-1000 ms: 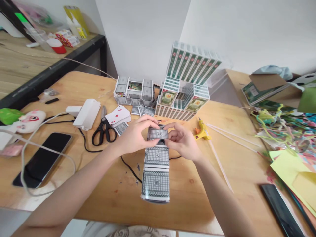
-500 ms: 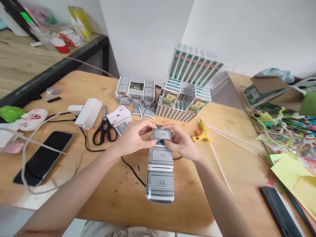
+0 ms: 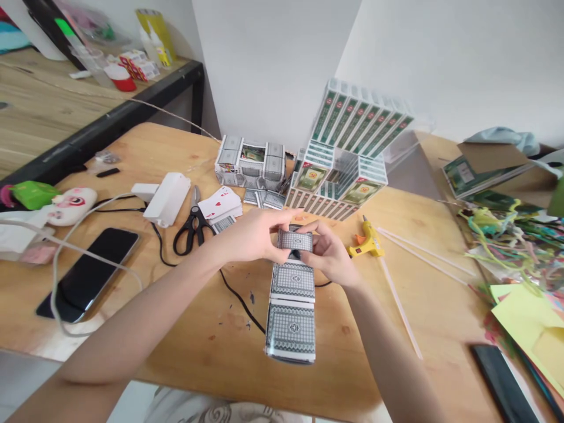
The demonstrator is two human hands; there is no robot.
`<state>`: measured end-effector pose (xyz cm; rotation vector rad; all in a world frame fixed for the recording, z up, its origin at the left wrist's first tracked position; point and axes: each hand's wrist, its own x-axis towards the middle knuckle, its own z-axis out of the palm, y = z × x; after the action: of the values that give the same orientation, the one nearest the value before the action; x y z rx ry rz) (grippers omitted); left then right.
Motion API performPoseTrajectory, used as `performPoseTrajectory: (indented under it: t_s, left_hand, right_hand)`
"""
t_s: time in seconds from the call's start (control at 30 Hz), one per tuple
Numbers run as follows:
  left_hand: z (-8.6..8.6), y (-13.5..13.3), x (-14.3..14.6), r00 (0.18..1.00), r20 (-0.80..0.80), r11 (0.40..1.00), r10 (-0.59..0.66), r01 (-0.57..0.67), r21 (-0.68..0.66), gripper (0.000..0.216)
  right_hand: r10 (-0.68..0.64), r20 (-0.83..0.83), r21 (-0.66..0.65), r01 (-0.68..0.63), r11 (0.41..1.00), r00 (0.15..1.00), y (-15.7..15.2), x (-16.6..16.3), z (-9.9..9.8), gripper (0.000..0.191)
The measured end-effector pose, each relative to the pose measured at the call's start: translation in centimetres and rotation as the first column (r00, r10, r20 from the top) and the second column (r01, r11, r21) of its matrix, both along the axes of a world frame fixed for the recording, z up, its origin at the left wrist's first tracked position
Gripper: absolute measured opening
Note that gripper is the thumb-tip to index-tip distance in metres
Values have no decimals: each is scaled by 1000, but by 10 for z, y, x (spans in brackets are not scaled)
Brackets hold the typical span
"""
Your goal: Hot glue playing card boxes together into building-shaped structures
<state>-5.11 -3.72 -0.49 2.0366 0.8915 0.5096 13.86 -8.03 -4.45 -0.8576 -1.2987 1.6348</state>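
A long block covered in grey-patterned playing cards (image 3: 291,329) lies on the table in front of me, pointing away. At its far end, a playing card (image 3: 296,241) is bowed up between my hands, with a dark gap under its near edge. My left hand (image 3: 264,235) pinches the card's left side, thumb at the near edge. From the right, my right hand (image 3: 328,252) grips the other side with curled fingers. The far fingertips are partly hidden behind the card.
Black scissors (image 3: 194,226) and loose cards (image 3: 220,202) lie left of my hands; a yellow glue gun (image 3: 366,239) lies right. Behind stand a card-covered structure (image 3: 251,164) and stacked green card boxes (image 3: 352,117). A phone (image 3: 88,273) and cables are at left.
My view has shifted slightly, so the scene sits farther right. The card between my hands bows up more, and my left hand has turned, its back now more visible.
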Motion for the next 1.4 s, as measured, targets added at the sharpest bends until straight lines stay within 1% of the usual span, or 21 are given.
performPoseTrajectory:
  t_s: [0.07,0.17,0.27,0.33,0.4,0.47,0.5,0.53,0.6,0.63,0.67,0.73,0.8,0.87,0.93,0.97,1.03,1.17,1.27,1.33,1.4]
  left_hand:
    - [4,0,2,1000,-21,1000,-12,12,4,67]
    - [4,0,3,1000,-15,1000,-15,16,26,45]
    - [-4,-1,2,999,32,1000,4,-4,15,29]
    - [-13,-4,-1,993,110,999,31,-30,-11,25]
    - [-25,-7,-4,978,200,998,54,-45,-49,30]
    - [-37,-11,-6,962,264,995,75,-54,-85,39]
    - [-42,-14,-6,952,298,993,69,-36,-113,48]
    - [-47,-16,-6,943,330,988,36,16,-154,60]
    - [-54,-21,-4,919,393,965,-6,108,-239,86]
    - [-56,-23,-3,920,392,952,-13,132,-277,95]
    - [-57,-25,-1,925,379,943,-18,142,-301,97]
    - [-58,-27,2,931,364,934,-36,161,-320,96]
    - [-58,-27,5,925,376,937,-47,171,-304,93]
    - [-58,-27,8,926,374,947,-41,155,-281,91]
    - [-57,-26,10,938,345,955,-31,130,-268,89]
    - [-56,-26,11,944,328,957,-28,120,-264,87]
    - [-54,-25,14,951,308,960,-26,110,-256,86]
    - [-49,-23,17,954,296,966,-49,120,-227,87]
    - [-46,-22,19,964,260,968,-56,116,-222,84]
    - [-44,-22,22,970,241,971,-32,87,-222,83]
    - [-43,-22,24,971,240,974,-8,63,-220,79]
  right_hand:
    - [-4,19,9,4,1000,1000,0,1,-1,32]
    - [-19,79,38,16,999,997,1,4,-1,31]
    - [-65,193,102,46,994,979,1,9,3,29]
    - [-107,330,141,63,988,938,-1,12,10,29]
    - [-157,501,197,64,978,851,-5,14,18,30]
    - [-253,649,325,38,945,718,-9,16,27,31]
    - [-320,696,412,7,911,643,-11,16,31,30]
    - [-386,724,494,-40,868,572,-12,16,35,29]
    - [-469,756,593,-172,787,457,-12,14,42,28]
    - [-478,779,598,-251,761,406,-11,13,46,28]
    - [-467,812,574,-334,747,350,-9,11,49,28]
    - [-444,870,488,-494,720,212,-2,7,58,30]
    - [-450,889,393,-635,665,78,7,3,67,32]
    - [-447,894,306,-750,587,14,17,0,77,32]
    - [-400,916,222,-826,519,-5,26,-2,85,32]
    - [-362,932,181,-846,501,-15,30,-3,89,32]
    - [-276,960,106,-855,507,-45,37,-4,96,29]
    - [-128,984,-30,-817,576,-127,49,-12,106,21]
    - [-69,978,-106,-756,646,-196,56,-23,110,17]
    - [-31,974,-140,-704,697,-225,59,-32,111,18]
    - [13,974,-168,-677,717,-228,61,-41,110,26]
